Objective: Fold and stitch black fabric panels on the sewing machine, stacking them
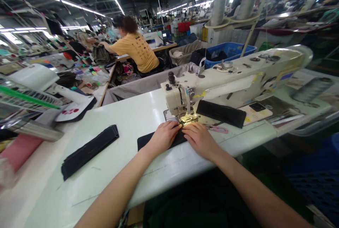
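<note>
Big white table [127, 115], sewing machine [238, 76] across it, black strip [144, 141] lying flat with one end at the presser foot [187, 118]. Danger, I'd say: fingertips sit right by that foot (needle close), so a slip could nick them or skew the strip. Left hand [162, 136] and right hand [200, 139] are spread flat, pressing the strip, gripping nothing.

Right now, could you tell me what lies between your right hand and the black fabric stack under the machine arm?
In the head view, a small pink-handled tool, likely thread snips, lies on the white table beside the right hand.
</note>
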Available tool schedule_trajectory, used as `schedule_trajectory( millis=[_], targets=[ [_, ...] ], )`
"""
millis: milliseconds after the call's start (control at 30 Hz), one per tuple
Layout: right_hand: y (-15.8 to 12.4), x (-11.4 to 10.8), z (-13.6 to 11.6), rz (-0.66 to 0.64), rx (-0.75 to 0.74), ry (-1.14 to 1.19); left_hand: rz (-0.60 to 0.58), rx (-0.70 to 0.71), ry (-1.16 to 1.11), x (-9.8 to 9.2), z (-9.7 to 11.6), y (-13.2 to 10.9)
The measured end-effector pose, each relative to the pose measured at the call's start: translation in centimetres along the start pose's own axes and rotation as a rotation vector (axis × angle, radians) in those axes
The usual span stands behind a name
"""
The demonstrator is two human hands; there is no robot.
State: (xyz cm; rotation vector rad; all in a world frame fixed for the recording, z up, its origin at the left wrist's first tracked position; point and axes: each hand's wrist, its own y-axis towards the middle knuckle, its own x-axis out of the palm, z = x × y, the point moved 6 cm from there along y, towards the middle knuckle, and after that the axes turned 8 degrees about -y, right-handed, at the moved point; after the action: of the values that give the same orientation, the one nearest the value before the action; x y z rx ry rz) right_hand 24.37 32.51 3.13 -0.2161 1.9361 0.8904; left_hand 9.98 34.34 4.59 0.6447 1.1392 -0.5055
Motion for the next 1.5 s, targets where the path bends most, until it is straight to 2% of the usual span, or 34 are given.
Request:
schedule_trajectory(
  millis=[300,667,967,1267,1367,1500],
  targets=[
    [0.0,0.3,0.0,-0.042,0.009,-0.039,0.125,0.008,-0.087,0.0,0.1,0.0],
    [-0.1,0.2,0.0,-0.071,0.025,-0.064,0.162,0.005,-0.103,0.0,0.0,-0.1],
    [0.5,-0.1,-0.2,-0.116,0.015,-0.118,0.131,-0.001,-0.091,0.1,-0.2,0.0],
    [0.9,0.3,0.7,-0.106,0.002,-0.049,0.063,-0.031,-0.057,0.0,-0.4,0.5],
    [0.5,0.3,1.3,-0.112,0.011,0.057,0.018,-0.025,0.001,0.0,0.6,0.3],
    [-0.5,-0.3,1.6,-0.108,0.026,0.160,-0.052,0.020,0.024,0.1,3.0,-0.7]
  ],
)
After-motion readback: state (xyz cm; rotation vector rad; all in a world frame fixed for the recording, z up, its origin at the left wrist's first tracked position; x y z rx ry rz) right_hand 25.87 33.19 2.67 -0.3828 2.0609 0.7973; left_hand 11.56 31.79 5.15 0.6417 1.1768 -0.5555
